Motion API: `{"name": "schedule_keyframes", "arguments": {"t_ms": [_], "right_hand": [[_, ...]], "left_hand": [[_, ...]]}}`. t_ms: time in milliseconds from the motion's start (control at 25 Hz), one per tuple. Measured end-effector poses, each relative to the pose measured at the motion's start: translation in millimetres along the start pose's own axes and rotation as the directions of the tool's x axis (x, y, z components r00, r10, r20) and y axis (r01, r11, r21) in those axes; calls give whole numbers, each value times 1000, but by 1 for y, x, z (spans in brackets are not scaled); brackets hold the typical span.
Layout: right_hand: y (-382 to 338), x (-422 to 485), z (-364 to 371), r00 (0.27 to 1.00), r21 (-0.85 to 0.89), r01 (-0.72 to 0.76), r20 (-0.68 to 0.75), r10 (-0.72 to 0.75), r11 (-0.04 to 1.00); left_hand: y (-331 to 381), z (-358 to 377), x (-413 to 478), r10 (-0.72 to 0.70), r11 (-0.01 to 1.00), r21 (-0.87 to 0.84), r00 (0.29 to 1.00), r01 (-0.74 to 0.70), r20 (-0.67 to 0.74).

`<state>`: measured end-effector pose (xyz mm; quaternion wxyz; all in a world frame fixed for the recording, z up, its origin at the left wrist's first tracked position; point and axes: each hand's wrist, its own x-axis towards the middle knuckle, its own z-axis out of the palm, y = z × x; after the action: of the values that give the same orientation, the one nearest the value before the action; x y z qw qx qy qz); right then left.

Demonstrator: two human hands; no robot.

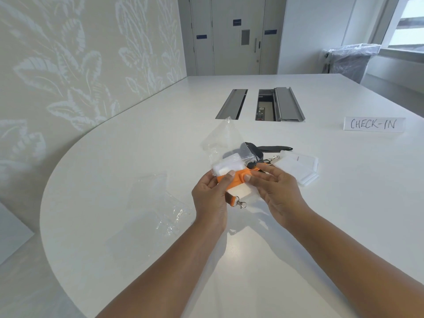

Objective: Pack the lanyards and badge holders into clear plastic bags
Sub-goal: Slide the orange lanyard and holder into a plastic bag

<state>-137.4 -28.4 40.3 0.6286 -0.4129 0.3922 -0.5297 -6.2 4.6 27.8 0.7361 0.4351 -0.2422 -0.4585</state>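
– White table [137, 249], its rounded edge at your left near the leaf-patterned wall [68, 65].
– Yes. Your left hand [210, 198] and right hand [278, 193] both pinch the orange lanyard [236, 180], thumbs on top, against the clear bag [220, 143].
– 1 white badge holder [227, 167] shows through it.
– Spare bags [158, 203] lie left; the black lanyard [273, 148] and holder stack [298, 167] lie right.

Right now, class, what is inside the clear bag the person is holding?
A white badge holder shows through the clear bag. The orange lanyard sits at its mouth, clasp hanging outside. Fingers of the left hand and right hand cover how far in it goes.
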Motion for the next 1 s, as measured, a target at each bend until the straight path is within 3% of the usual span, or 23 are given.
{"name": "schedule_keyframes", "arguments": {"t_ms": [240,480,800,1000], "right_hand": [[-5,3,-3,996,24,-55,69,53,998],[-17,7,-12,988,31,-55,146,50,998],[-8,6,-11,998,-50,65,-13,-65,997],[-3,7,-10,994,-108,113,7,-113,988]], "left_hand": [[1,-2,0,99,952,286,993,-113,65],[2,1,-5,21,938,337,984,-81,177],[-3,4,-11,57,991,120,998,-58,12],[-1,1,-7,85,992,105,992,-75,-95]]}}
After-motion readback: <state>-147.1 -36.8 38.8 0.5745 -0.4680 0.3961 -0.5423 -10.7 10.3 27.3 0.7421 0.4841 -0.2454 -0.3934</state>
